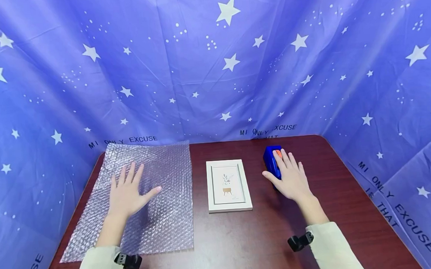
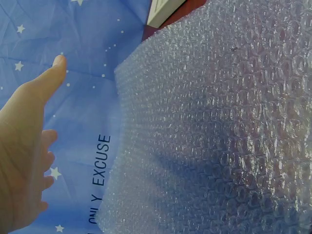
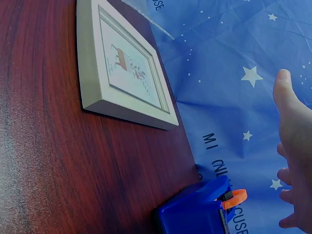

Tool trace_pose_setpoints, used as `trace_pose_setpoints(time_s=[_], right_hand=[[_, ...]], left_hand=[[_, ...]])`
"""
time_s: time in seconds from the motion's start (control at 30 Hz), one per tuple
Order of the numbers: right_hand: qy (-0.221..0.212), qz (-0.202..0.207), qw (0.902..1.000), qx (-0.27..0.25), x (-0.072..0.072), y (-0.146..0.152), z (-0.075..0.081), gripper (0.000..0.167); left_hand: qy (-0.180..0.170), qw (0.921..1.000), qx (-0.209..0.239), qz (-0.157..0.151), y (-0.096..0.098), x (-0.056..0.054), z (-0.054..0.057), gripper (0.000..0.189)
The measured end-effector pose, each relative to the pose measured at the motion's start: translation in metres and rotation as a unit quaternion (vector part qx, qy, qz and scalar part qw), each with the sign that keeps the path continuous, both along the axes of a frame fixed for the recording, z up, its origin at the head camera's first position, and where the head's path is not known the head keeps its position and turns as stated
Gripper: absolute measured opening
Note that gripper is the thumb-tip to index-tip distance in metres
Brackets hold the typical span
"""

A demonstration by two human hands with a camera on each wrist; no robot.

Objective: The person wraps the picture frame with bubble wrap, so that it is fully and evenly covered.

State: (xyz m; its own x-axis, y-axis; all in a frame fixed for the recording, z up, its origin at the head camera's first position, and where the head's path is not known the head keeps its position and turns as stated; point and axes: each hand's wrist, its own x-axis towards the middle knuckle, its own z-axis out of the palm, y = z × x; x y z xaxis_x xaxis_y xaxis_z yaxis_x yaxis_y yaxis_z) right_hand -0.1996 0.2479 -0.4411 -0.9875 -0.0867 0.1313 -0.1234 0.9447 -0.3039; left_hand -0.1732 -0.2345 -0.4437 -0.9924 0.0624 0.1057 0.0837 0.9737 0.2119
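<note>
My left hand (image 1: 126,195) hovers with spread fingers over a sheet of bubble wrap (image 1: 169,219), casting a shadow on it. Fingers fanned out, my right hand (image 1: 292,179) is held above the table, overlapping a blue tape dispenser (image 1: 270,158) in the head view. In the right wrist view the dispenser (image 3: 192,212) shows an orange part and a toothed edge, with that hand apart from it. Between the hands lies a white picture frame (image 1: 230,207), its picture of a potted plant facing up. Neither hand holds anything.
The dark red-brown wooden table (image 1: 237,248) has rounded far corners. A blue curtain (image 1: 196,70) with white stars and lettering surrounds it at the back and sides. The bubble wrap reaches the table's far and left edges. Each wrist wears a small black camera (image 1: 132,263).
</note>
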Motion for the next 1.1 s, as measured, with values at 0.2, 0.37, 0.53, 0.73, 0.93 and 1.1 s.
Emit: trace_pose_setpoints(time_s=[0.2, 0.37, 0.53, 0.73, 0.93, 1.1], right_hand=[[0.005, -0.001, 1.0, -0.002, 0.003, -0.001, -0.002, 0.085], [0.019, 0.001, 0.9998, -0.01, 0.006, -0.002, -0.004, 0.08], [0.055, 0.014, 0.9978, -0.036, 0.007, -0.006, -0.01, 0.07], [0.081, 0.03, 0.9933, -0.076, 0.005, -0.019, -0.021, 0.059], [0.062, 0.046, 0.9899, -0.119, 0.0, -0.042, -0.034, 0.047], [0.061, 0.051, 0.9878, -0.135, -0.005, -0.069, -0.048, 0.036]], left_hand=[[-0.008, 1.0, 0.002, -0.003, 0.001, 0.001, -0.004, 0.101], [-0.027, 0.9995, 0.015, 0.0, 0.001, 0.003, -0.009, 0.099], [-0.053, 0.9985, 0.014, 0.007, 0.001, 0.006, -0.013, 0.097], [-0.051, 0.9978, 0.039, 0.015, -0.004, 0.007, -0.022, 0.092], [-0.04, 0.9954, 0.076, 0.042, -0.018, 0.004, -0.038, 0.082], [-0.059, 0.9873, 0.116, 0.091, -0.034, 0.005, -0.046, 0.078]])
